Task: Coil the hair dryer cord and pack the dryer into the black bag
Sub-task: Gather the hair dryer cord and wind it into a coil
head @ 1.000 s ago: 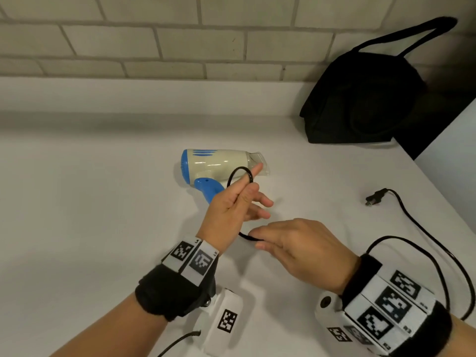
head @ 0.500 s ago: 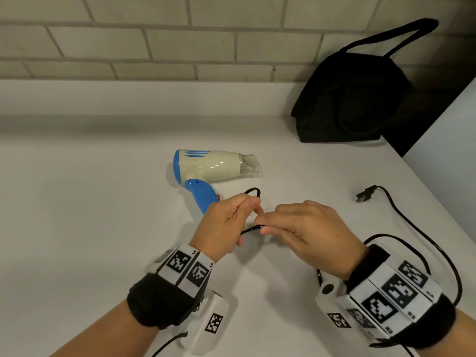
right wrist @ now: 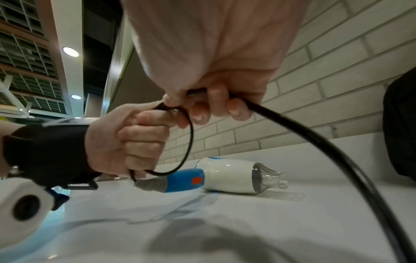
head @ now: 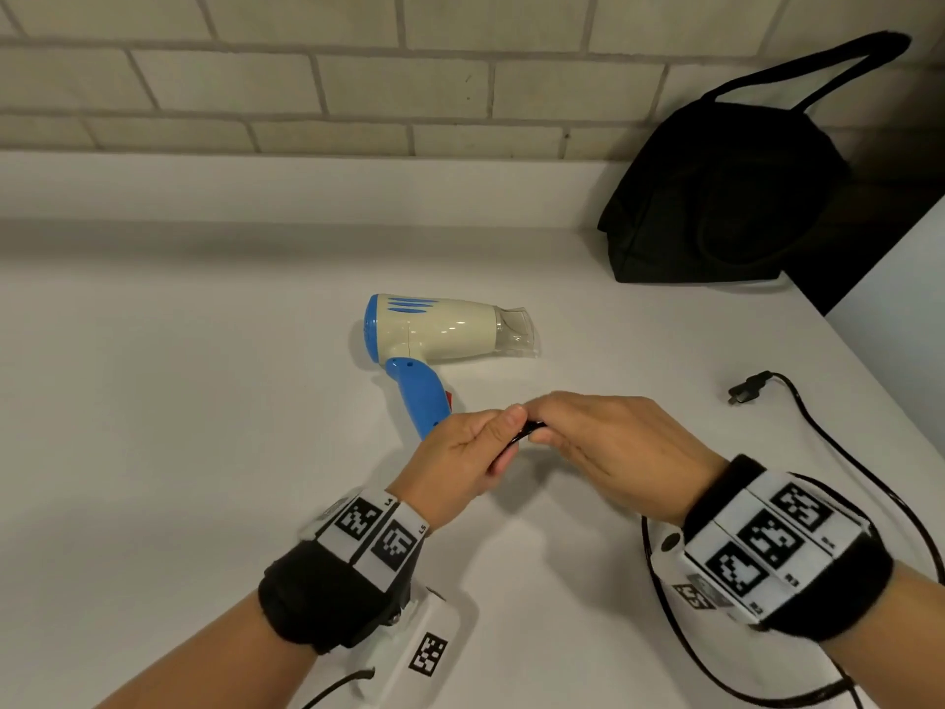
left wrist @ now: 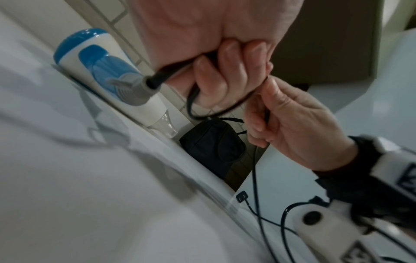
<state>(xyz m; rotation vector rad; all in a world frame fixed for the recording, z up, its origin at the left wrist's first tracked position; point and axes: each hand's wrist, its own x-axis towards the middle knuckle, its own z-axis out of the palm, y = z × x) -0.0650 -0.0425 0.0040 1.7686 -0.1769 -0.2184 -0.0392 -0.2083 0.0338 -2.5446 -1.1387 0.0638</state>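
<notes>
A cream and blue hair dryer (head: 440, 330) lies on its side on the white counter (head: 179, 427), nozzle pointing right. Its black cord (right wrist: 315, 142) leaves the blue handle (head: 419, 396) and makes a small loop (left wrist: 202, 113) held in my left hand (head: 460, 452), whose fingers are curled round it. My right hand (head: 613, 442) meets the left just in front of the handle and pinches the cord beside the loop. The rest of the cord (head: 869, 478) trails right to the plug (head: 746, 391). The black bag (head: 716, 197) stands at the back right against the wall.
A brick wall (head: 358, 84) backs the counter. The counter's right edge (head: 869, 340) runs diagonally near the plug, with a dark gap beyond it beside the bag. Slack cord curves under and around my right wrist (head: 665, 606).
My hands have come together just in front of the dryer's handle. The loop that stood above my left fingers is now tucked into my left hand, and my right hand has slid up the cord to it.
</notes>
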